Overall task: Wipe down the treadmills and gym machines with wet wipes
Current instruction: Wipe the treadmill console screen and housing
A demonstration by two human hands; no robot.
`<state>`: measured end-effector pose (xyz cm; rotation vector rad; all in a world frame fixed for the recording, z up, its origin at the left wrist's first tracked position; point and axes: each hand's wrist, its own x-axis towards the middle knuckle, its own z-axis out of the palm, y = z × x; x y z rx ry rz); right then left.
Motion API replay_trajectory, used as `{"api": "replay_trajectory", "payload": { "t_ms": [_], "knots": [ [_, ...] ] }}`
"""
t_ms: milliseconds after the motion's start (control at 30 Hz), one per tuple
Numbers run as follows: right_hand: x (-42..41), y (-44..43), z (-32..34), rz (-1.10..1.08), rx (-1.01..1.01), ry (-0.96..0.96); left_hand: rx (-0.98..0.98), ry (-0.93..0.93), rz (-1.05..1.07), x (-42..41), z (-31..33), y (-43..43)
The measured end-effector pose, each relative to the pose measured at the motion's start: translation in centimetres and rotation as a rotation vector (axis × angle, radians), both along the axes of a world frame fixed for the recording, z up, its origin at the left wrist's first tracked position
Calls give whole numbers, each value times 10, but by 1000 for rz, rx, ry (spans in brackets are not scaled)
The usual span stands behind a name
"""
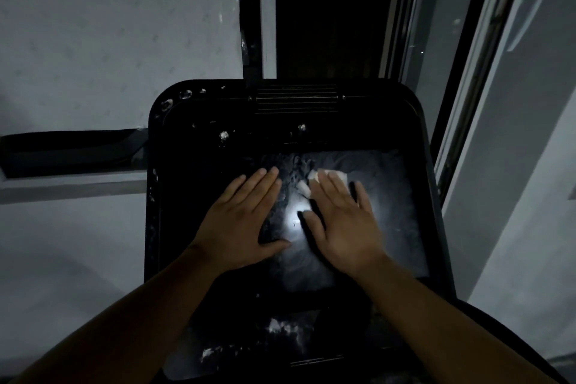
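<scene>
Right hand (343, 224) flat, fingers straight, pressing white wipe (304, 189) mid dusty treadmill console (187, 165); left hand (240, 221) flat, spread wide, toward left edge.

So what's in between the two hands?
In the head view, only dusty screen with a bright glare spot lies between the left hand and right hand; the wipe sits under the right hand's fingers.
</scene>
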<state>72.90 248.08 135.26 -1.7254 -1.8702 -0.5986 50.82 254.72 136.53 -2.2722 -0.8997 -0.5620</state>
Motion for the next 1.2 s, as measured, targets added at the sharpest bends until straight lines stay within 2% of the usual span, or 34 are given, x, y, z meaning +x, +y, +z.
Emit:
{"api": "replay_trajectory", "payload": {
  "t_ms": [67, 233, 333, 400, 467, 567, 700, 767, 867, 933, 1100, 1200],
  "knots": [
    [-16, 7, 5, 6, -4, 44, 1, 3, -22, -1, 4, 3],
    [7, -14, -12, 102, 9, -174, -1, -53, -26, 0, 18, 13],
    [7, 12, 16, -24, 2, -29, 7, -68, -32, 3, 20, 17],
    [-15, 24, 26, -13, 6, 52, 15, -76, -39, 3, 18, 19],
    [-27, 18, 17, 68, 4, -11, 23, -82, -50, 2, 16, 21],
    [-2, 2, 1, 147, 7, -167, 39, -85, -51, 2, 16, 20],
    [6, 30, 38, -6, 21, 12, 28, -80, -50, 2, 17, 20],
    [-15, 37, 45, 25, 15, 81, 21, -65, -54, 0, 17, 21],
    [-19, 23, 23, 115, -2, -48, 36, -72, -46, -1, 25, 25],
    [-3, 20, 21, 102, 32, -102, 55, -108, -9, -2, 33, 26],
    [-18, 61, 71, -21, 59, 146, 41, -123, 4, -2, 33, 31],
    [-36, 56, 61, 84, 37, 98, 39, -123, -4, -3, 32, 32]
  ]
}}
